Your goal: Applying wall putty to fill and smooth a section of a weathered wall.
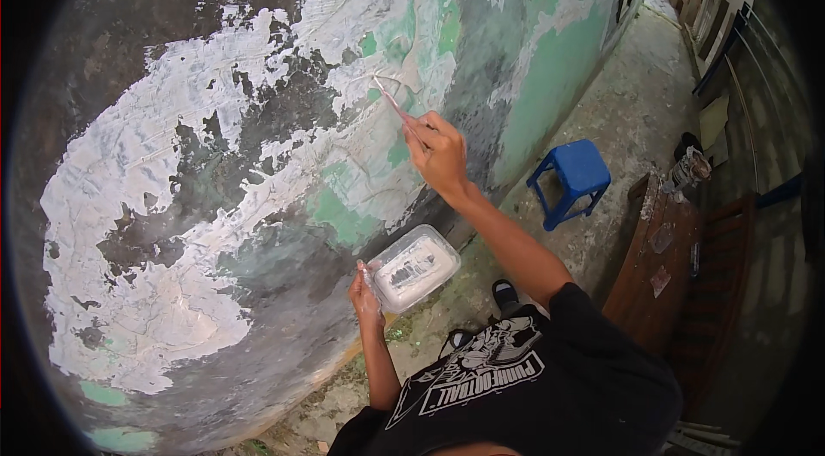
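My right hand is raised to the wall, its fingers closed round a thin, pinkish putty scraper seen nearly edge-on. The scraper's tip meets a patch of white putty smeared roughly over the wall's dark grey and green surface. Lower down, close to the wall, my left hand grips one side of a clear plastic tub. White paste coats the inside of this tub, with a greyish scraped streak in its middle. Some white residue marks the left fingers.
A blue plastic stool stands on the concrete floor to the right of my right arm. Farther right is a brown wooden bench with scraps and a plastic bag on it. A narrow passage runs back beside the wall.
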The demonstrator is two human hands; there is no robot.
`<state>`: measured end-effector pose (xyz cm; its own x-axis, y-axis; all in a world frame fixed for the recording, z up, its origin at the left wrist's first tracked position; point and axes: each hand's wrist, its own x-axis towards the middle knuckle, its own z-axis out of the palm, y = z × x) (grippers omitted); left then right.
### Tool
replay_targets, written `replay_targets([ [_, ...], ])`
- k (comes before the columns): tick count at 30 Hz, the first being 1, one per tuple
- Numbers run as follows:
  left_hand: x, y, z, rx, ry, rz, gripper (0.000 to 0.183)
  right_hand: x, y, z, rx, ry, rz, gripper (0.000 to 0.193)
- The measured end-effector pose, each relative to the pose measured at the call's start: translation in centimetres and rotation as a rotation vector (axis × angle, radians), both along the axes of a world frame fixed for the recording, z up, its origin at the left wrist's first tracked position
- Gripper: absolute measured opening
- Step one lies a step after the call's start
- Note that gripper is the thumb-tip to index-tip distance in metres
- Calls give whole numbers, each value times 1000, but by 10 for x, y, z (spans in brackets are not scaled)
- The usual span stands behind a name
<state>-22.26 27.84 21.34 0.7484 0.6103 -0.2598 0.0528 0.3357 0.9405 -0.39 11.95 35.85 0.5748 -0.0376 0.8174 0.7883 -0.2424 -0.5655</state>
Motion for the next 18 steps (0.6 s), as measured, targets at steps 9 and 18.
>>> replay_targets([
  [9,-16,-12,4,39,69,52,45,39,8,24,-63,-32,-304,32],
  [18,-12,-3,-4,42,15,-10,45,-10,3,7,-14,5,39,15],
])
